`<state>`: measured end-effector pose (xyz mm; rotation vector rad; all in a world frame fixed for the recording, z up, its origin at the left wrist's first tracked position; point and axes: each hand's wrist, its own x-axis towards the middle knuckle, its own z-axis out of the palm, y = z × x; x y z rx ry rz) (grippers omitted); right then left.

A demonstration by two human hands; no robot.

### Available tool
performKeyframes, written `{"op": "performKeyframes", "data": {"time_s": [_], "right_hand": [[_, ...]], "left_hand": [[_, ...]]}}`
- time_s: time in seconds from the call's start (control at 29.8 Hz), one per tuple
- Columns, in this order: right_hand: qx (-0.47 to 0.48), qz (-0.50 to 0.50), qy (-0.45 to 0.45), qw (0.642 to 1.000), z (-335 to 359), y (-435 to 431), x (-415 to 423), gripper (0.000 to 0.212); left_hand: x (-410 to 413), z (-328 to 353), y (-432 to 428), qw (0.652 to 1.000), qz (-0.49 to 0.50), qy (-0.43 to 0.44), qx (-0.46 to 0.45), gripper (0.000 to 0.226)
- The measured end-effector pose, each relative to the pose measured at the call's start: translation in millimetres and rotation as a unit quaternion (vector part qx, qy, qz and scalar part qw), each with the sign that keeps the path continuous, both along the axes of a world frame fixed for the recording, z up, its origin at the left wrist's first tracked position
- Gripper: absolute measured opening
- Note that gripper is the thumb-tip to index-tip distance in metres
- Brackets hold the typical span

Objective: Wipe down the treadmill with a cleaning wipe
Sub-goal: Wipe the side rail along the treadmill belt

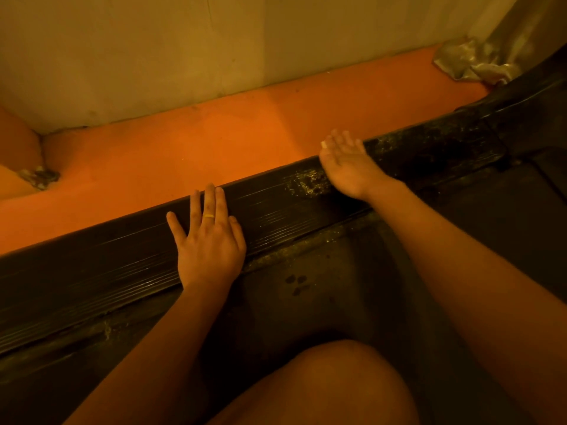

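Your treadmill's side rail (276, 207) runs across before you, wet and speckled where your right hand (346, 167) lies on it, fingers straight, palm half-up. Your left hand (208, 240) presses flat on the rail, fingers spread. The rail looks half wiped, yet neither hand plainly holds a wipe. You likely need the crumpled cloth (472, 61) beyond the rail's right end.

Side rail (276, 207) black, fine lengthwise ribbing, pale glinting speckles on its far stretch. Belt (306, 302) dull dark grey, a few darker round spots. Floor (184, 142) plain orange. Wall (153, 50) cream-yellow (warm light tints everything). Ring (209, 215) on left hand (208, 243) yellow. Crumpled cloth (469, 61) silvery grey; small wad (40, 176) grey
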<state>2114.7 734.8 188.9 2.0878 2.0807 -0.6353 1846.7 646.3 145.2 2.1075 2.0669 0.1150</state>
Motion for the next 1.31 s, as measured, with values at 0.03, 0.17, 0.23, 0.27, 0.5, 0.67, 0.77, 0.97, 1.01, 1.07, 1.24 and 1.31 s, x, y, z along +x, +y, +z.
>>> {"op": "performKeyframes", "data": {"time_s": [0.03, 0.17, 0.23, 0.27, 0.5, 0.67, 0.77, 0.97, 1.01, 1.07, 1.24, 1.31], "right_hand": [[-0.001, 0.02, 0.004, 1.0, -2, -4, -16, 0.064], [-0.01, 0.055, 0.044, 0.997, -4, -10, -51, 0.063], [-0.007, 0.074, 0.054, 0.996, -4, -15, -62, 0.063], [-0.003, 0.087, 0.058, 0.995, -5, -20, -68, 0.063], [0.096, 0.157, 0.043, 0.982, -27, -104, -74, 0.063], [0.093, 0.127, 0.042, 0.987, -33, -113, -75, 0.066], [0.1, 0.095, 0.048, 0.989, -33, -76, -85, 0.064], [0.112, 0.076, 0.059, 0.989, -32, -75, -85, 0.062], [0.115, 0.073, 0.06, 0.989, -32, -83, -83, 0.062], [0.119, 0.068, 0.051, 0.989, -35, -95, -79, 0.065], [0.11, 0.045, 0.049, 0.992, -33, -74, -84, 0.061], [0.106, 0.045, 0.05, 0.992, -32, -61, -85, 0.061]], "left_hand": [[0, 0, 0, 1.0, 0.0, 0.001, 0.0, 0.06], [1, -1, 0, 1.0, 0.002, 0.002, 0.001, 0.06], [1, -1, 1, 1.0, 0.003, 0.003, 0.002, 0.06], [1, -1, 0, 1.0, 0.003, 0.003, 0.002, 0.06], [2, -1, 0, 1.0, 0.004, 0.005, 0.009, 0.06], [2, -2, 0, 1.0, 0.006, 0.006, 0.008, 0.061], [1, -1, 0, 1.0, 0.005, 0.009, 0.004, 0.061], [1, -2, 0, 1.0, 0.007, 0.005, 0.008, 0.061], [1, -2, 1, 1.0, 0.006, 0.005, 0.006, 0.061], [2, -2, 1, 1.0, 0.005, 0.009, 0.002, 0.061], [1, -4, 2, 1.0, 0.004, 0.017, 0.002, 0.061], [1, -4, 1, 1.0, 0.005, 0.019, 0.004, 0.061]]}}
